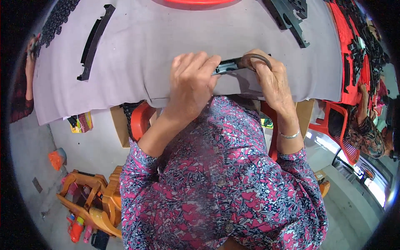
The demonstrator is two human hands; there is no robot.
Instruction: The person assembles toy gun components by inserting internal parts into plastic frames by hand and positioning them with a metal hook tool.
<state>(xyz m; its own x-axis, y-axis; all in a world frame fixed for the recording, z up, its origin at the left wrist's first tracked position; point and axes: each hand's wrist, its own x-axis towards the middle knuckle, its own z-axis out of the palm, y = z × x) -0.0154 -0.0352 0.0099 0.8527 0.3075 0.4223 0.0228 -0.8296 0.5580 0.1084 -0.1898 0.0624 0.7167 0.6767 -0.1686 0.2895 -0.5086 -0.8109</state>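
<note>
Head: black piece (228, 66) between fingers (211, 64)

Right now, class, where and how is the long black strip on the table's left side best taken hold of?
Probably at mid-length, from above and the right. The long black strip is narrow, with grey cloth showing along both sides there, while its ends look notched and more awkward. The left hand is to its right.

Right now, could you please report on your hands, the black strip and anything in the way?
Left hand gripping black strip, left end. Right hand at other end, holding dark loop. Long black part lies upper left, out of the way.
</note>
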